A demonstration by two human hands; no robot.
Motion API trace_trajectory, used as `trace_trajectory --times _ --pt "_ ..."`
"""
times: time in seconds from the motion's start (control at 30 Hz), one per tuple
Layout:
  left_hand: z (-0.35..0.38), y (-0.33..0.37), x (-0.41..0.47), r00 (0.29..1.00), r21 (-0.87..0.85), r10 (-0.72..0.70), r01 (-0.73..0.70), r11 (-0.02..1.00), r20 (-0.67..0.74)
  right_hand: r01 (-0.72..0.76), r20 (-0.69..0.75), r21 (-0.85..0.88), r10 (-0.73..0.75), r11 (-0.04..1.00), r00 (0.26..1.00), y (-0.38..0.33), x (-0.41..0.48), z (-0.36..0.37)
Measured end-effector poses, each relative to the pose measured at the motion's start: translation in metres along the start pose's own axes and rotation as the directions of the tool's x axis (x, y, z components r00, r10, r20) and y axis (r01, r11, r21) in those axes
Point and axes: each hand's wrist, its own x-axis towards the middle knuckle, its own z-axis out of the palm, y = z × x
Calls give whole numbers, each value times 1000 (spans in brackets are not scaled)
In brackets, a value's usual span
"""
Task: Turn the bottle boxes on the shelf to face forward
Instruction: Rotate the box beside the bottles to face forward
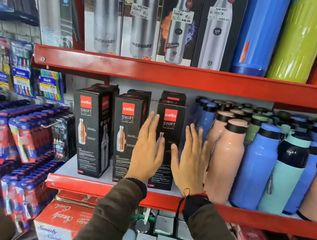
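Three tall black bottle boxes with red logos stand in a row on the middle shelf [104, 188]. The left box [89, 133] is turned slightly, showing its front and right side. The middle box [125, 135] and the right box [170, 121] show their fronts. More black boxes stand behind them. My left hand [147, 150] is flat, fingers apart, at the right box's left edge. My right hand [190, 160] is flat and open at that box's right edge. Neither hand grips anything; whether they touch the box is unclear.
Pink [226, 161] and blue bottles [256, 167] crowd the shelf just right of the boxes. Steel-bottle boxes [143, 17] and large flasks fill the shelf above. Toothbrush packs [20, 136] hang at left. Red and grey boxes lie on the shelf below.
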Motion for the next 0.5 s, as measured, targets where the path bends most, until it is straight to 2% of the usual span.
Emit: trace_trajectory --times 0.1,0.23,0.33,0.5 --pt "9 -3 -9 982 -164 -181 188 968 56 -144 124 185 122 972 985 5 -3 11" --pt "24 -7 -25 901 -338 -402 434 835 163 -345 271 371 255 862 928 17 -9 33" --pt "30 -13 -28 833 -348 -505 554 756 228 -447 321 426 330 786 888 26 -12 45" --pt "33 -21 -32 695 -314 -638 719 621 331 -475 298 494 371 729 879 31 -17 58"
